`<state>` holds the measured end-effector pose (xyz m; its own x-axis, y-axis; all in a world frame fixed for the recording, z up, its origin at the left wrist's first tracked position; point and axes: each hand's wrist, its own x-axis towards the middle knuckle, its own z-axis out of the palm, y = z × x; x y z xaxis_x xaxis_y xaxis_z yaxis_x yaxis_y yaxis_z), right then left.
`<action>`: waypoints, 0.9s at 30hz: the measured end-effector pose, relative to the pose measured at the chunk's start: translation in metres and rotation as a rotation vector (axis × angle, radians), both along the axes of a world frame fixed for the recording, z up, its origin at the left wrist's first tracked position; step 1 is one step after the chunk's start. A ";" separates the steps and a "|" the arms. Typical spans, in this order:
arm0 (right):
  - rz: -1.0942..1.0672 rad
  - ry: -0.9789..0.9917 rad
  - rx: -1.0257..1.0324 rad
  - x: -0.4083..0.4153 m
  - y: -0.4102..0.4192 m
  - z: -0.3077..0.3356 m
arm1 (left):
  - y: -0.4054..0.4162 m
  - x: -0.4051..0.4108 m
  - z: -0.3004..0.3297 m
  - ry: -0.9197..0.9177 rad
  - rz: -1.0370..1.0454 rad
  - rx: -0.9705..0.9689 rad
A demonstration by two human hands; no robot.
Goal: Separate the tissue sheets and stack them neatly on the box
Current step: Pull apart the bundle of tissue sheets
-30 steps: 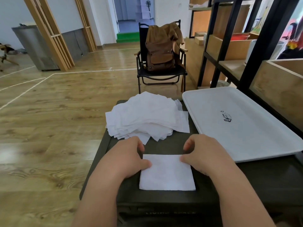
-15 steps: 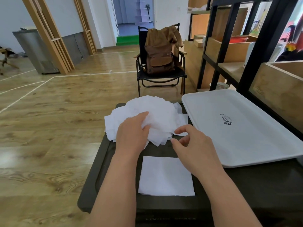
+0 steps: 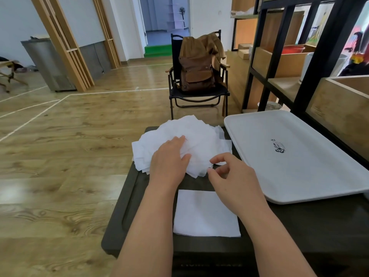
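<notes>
Once both hands had left the flat sheet (image 3: 206, 213), the left hand (image 3: 169, 160) pressed open-fingered on the tissue pile (image 3: 191, 142) behind it, and the right hand (image 3: 232, 176) pinched the pile's edge, apparently starting another sheet.

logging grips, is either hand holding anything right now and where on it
The right hand pinches the near edge of the loose tissue pile; the left hand rests flat on it.
</notes>
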<state>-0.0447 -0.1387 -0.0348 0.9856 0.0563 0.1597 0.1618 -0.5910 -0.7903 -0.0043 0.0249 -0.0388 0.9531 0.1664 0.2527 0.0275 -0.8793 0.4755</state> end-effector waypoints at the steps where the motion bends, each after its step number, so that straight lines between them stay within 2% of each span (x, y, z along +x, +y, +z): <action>1: 0.004 -0.002 0.004 -0.001 0.001 0.000 | 0.001 0.000 0.001 -0.034 0.026 -0.011; 5: 0.013 -0.005 0.019 -0.003 0.001 0.000 | 0.003 -0.005 0.004 -0.203 0.121 -0.124; 7: 0.010 -0.006 0.022 -0.002 0.001 0.000 | 0.004 -0.006 0.006 -0.251 0.129 -0.098; 10: 0.005 -0.011 0.023 -0.002 0.000 0.000 | 0.000 -0.002 0.009 -0.199 0.012 -0.010; 13: 0.004 -0.022 0.029 -0.002 0.000 -0.001 | -0.011 0.002 0.004 -0.120 -0.112 0.167; 15: 0.009 -0.024 0.037 -0.002 0.000 -0.002 | -0.011 0.001 0.006 -0.167 -0.066 0.126; 17: 0.014 -0.019 0.039 -0.002 0.001 -0.002 | -0.010 -0.007 0.014 -0.340 0.029 -0.085; 19: 0.018 -0.010 0.059 -0.003 0.001 0.000 | -0.006 -0.017 0.028 -0.475 0.156 -0.416; 20: 0.018 -0.004 0.091 -0.003 0.001 0.000 | -0.002 -0.021 0.035 -0.488 0.204 -0.650; 22: 0.023 0.016 0.195 -0.001 0.003 0.002 | 0.003 -0.033 0.046 -0.331 0.209 -1.213; 23: 0.031 0.033 0.256 0.000 0.004 0.004 | 0.006 -0.039 0.047 -0.218 0.195 -1.377; 25: 0.060 0.069 0.366 0.001 0.006 0.007 | 0.010 -0.052 0.042 -0.072 0.181 -1.374; 27: 0.098 0.108 0.458 0.001 0.008 0.009 | 0.013 -0.061 0.036 -0.041 0.167 -1.325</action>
<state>-0.0436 -0.1307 -0.0255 0.9915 0.0976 0.0863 0.1015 -0.1639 -0.9812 -0.0654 0.0377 -0.0029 0.8931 0.4201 -0.1612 0.0538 0.2561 0.9651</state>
